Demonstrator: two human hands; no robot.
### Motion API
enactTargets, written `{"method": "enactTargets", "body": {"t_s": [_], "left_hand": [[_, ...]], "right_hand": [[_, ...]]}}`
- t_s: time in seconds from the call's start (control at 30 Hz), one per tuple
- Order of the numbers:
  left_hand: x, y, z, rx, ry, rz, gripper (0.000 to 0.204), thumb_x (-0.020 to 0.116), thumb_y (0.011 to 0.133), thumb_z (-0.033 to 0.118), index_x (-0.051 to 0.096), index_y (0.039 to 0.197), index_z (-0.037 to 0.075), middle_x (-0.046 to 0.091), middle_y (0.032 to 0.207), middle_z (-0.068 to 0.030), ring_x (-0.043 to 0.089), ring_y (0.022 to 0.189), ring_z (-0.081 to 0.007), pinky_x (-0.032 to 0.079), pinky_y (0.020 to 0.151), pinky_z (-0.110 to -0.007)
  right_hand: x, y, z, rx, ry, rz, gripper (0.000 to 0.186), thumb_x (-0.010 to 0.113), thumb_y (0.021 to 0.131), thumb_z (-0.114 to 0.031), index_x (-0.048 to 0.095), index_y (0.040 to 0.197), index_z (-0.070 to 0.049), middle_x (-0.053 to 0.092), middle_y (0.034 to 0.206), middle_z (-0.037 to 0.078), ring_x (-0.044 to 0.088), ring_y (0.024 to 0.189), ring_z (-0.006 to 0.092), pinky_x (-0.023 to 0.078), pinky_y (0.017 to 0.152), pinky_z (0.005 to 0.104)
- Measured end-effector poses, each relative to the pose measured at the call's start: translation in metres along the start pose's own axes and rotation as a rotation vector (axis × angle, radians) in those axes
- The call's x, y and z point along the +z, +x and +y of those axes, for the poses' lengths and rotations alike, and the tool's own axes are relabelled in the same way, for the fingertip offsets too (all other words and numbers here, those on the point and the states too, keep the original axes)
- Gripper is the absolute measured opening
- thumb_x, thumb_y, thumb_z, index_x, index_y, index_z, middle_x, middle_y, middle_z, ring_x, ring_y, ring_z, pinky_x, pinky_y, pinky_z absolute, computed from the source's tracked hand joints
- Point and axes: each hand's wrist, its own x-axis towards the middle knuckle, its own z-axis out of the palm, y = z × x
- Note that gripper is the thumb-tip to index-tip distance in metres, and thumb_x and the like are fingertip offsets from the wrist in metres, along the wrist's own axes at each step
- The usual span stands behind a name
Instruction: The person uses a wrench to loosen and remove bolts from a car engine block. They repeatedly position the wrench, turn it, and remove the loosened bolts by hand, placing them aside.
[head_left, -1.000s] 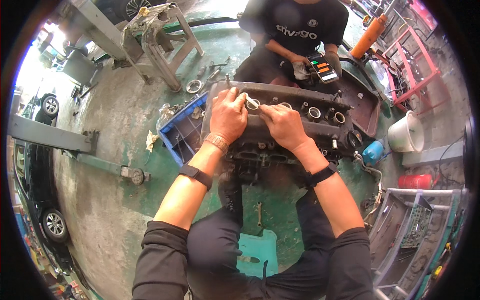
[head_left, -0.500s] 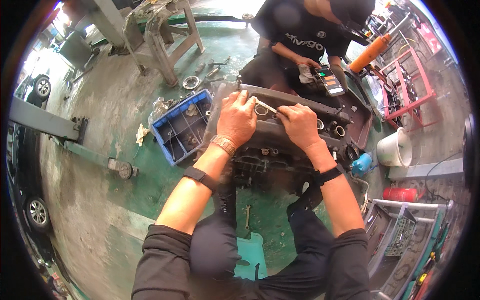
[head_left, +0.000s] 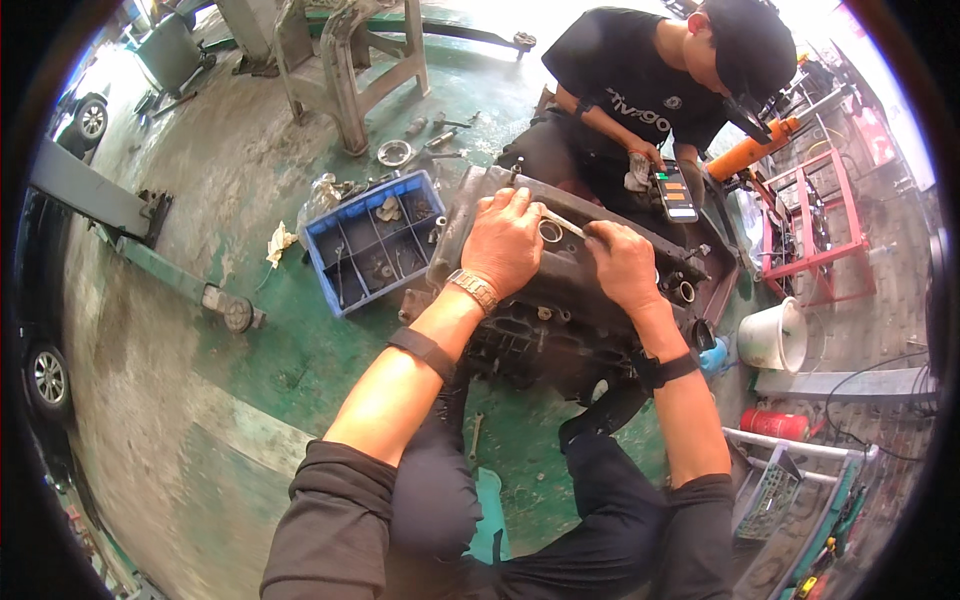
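A slim metal rod [head_left: 562, 222] lies across the top of the dark engine cylinder head [head_left: 560, 310], its long axis running left to right between both hands. The left hand [head_left: 503, 243] rests curled at its left end; the right hand [head_left: 622, 266] pinches its right end — nearer, fingers closed.

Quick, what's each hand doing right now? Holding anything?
Left hand: fingers curled, pressing on the dark engine block; no clear grasp.
Right hand: closed on a thin metal tool.
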Motion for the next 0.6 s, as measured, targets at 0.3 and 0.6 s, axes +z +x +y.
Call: {"method": "enactTargets", "body": {"t_s": [0.3, 0.6], "left_hand": [[-0.002, 0.0, 0.002, -0.017, 0.013, -0.041, 0.03, 0.06, 0.082, 0.017, 0.06, 0.107, 0.0, 0.06, 0.113, -0.0168, 0.053, 0.111, -0.0315, 0.04, 0.095, -0.043], [-0.009, 0.003, 0.003, -0.024, -0.006, -0.178, 0.045, 0.069, 0.081, 0.033, 0.064, 0.114, 0.003, 0.058, 0.121, -0.0177, 0.051, 0.116, -0.0322, 0.038, 0.099, -0.044]], "right_hand": [[-0.014, -0.015, 0.012, 0.214, 0.281, 0.12, 0.013, 0.063, 0.085, -0.005, 0.065, 0.097, 0.002, 0.068, 0.082, 0.015, 0.066, 0.075, 0.0182, 0.051, 0.07, 0.0299], [-0.015, -0.076, 0.038, 0.521, 0.305, 0.117, 0.025, 0.061, 0.089, -0.007, 0.064, 0.111, 0.004, 0.068, 0.087, 0.008, 0.06, 0.076, 0.0112, 0.049, 0.071, 0.0272]]}}
